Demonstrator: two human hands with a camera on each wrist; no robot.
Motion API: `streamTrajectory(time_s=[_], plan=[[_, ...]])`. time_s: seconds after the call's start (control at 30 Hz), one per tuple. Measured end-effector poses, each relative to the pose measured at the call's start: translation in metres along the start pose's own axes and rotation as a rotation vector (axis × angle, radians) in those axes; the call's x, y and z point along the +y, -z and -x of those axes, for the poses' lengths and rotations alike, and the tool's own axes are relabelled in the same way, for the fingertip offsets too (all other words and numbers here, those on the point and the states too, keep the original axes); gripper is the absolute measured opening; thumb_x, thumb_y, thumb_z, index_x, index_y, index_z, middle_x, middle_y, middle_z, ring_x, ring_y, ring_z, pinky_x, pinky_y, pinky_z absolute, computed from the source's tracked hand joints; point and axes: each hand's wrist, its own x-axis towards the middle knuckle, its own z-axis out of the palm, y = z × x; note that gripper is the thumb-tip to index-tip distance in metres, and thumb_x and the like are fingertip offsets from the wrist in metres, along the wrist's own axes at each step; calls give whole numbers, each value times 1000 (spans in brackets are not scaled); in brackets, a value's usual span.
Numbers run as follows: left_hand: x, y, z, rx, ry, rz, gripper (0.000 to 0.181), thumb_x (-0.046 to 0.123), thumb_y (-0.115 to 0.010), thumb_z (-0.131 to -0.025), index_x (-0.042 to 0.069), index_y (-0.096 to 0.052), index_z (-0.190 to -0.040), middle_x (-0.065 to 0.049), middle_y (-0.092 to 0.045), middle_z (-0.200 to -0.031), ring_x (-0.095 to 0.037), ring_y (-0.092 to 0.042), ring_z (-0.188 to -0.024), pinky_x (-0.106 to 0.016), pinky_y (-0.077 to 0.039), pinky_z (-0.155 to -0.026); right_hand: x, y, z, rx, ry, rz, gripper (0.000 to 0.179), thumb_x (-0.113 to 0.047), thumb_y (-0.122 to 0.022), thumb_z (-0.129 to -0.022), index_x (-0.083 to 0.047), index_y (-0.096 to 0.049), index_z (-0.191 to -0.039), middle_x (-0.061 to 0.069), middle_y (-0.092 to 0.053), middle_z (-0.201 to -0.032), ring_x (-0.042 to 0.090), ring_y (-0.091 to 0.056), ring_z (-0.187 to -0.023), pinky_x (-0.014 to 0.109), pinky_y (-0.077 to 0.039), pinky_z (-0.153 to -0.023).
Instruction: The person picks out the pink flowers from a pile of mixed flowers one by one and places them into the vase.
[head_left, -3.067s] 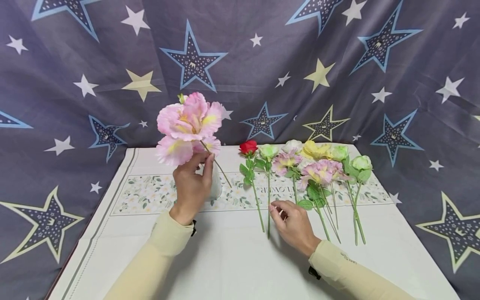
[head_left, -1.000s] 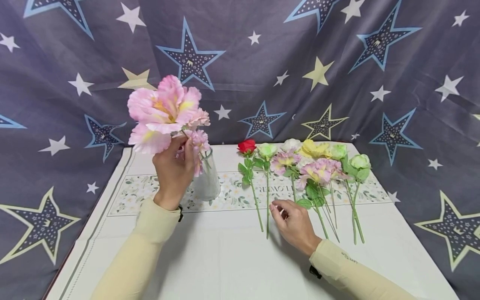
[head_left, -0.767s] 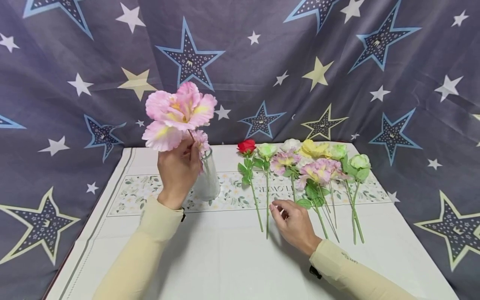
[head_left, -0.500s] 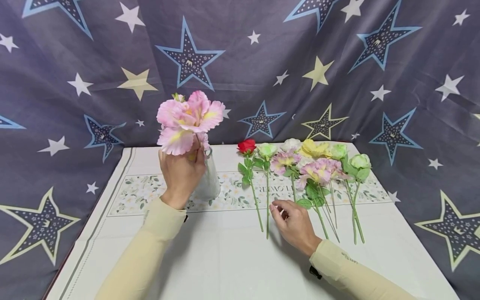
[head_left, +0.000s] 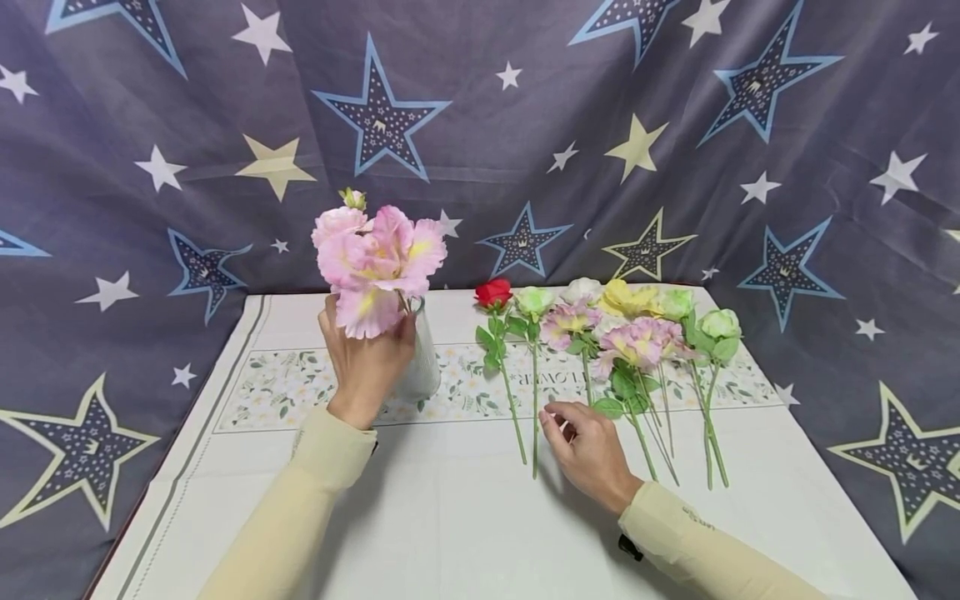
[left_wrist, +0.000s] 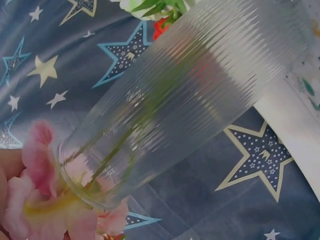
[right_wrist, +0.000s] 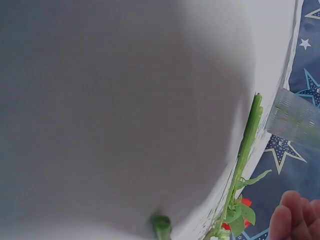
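Note:
My left hand (head_left: 367, 362) is at the mouth of a ribbed glass vase (head_left: 422, 371), its fingers curled under a large pink iris (head_left: 390, 254) with yellow on its petals. Behind that bloom show a pink carnation-like flower (head_left: 337, 225) and a small bud (head_left: 352, 198). Through the ribbed glass vase (left_wrist: 170, 105) in the left wrist view, stems run down inside, and pink petals (left_wrist: 40, 200) press around its rim. My right hand (head_left: 588, 454) rests on the table with fingers loosely curled, holding nothing. Its fingertips are beside the stem of a green rose (head_left: 536, 302).
A red rose (head_left: 493, 293) lies left of the green one. To the right lie a yellow flower (head_left: 630, 298), pink irises (head_left: 637, 342), white blooms (head_left: 583, 290) and another green rose (head_left: 722, 323). All are on a white cloth (head_left: 465, 517) before a star-patterned curtain (head_left: 465, 150).
My left hand carried the pink iris left over the vase, then back right and down, so the bloom now sits lower at the vase's mouth. My right hand stays put.

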Motion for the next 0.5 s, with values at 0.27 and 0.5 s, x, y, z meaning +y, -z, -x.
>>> streamTrajectory(time_s=[0.27,0.5], plan=[[-2,1,16,-21,90,83,33,31,-76,-84,1,-65,-91,-24,-60,-105,-47,-44,-98,-59,-35,-83,0,-1,1,-2,-11,0,10,-10,-74,-93,-3,-77,-99,0,-70,-79,4,-59,-63,21,-52,-56],[-4,3,33,-23,121,89,57,41,-84,-78,-3,-66,-110,-29,-55,-122,-47,-43,-109,-59,-34,-95,1,-2,1,-4,-8,-3,10,-10,-73,-93,-2,-77,-98,0,-69,-79,4,-58,-62,20,-51,-55]])
